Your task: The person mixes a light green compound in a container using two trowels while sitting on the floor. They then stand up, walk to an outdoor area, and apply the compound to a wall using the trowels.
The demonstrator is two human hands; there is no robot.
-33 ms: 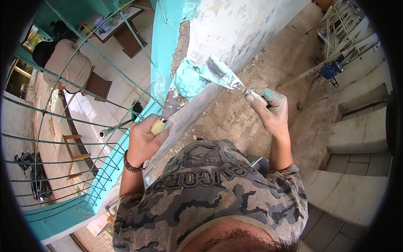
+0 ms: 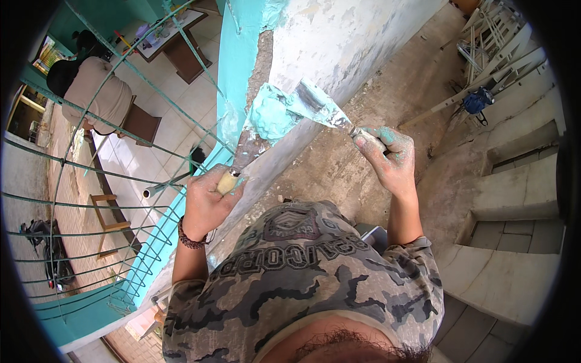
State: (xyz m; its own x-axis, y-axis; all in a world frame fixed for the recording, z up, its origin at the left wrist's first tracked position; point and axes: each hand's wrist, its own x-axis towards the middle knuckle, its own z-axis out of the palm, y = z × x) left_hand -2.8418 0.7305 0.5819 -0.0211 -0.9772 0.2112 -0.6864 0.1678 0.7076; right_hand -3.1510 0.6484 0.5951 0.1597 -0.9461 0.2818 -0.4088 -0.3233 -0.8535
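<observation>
My left hand (image 2: 213, 202) is closed round the pale handle of a putty knife (image 2: 248, 150). A thick lump of turquoise putty (image 2: 271, 115) sits on that knife's blade. In my right hand (image 2: 390, 160) is a second putty knife, the scraper (image 2: 319, 104), gripped by its handle. Its smeared blade reaches left and meets the right side of the lump. Both hands have turquoise specks on them. Beneath the blades stands a low wall (image 2: 345, 36) with patchy white paint, a turquoise top (image 2: 235, 60) and a rough bare strip (image 2: 261, 60).
Green metal bars (image 2: 121, 127) rise along the wall on my left. Behind them a person (image 2: 100, 94) sits on a brown chair (image 2: 142, 124) near a table (image 2: 172, 33). To the right, wooden frames (image 2: 484, 72) with a blue bundle (image 2: 478, 100) lean by a pale wall.
</observation>
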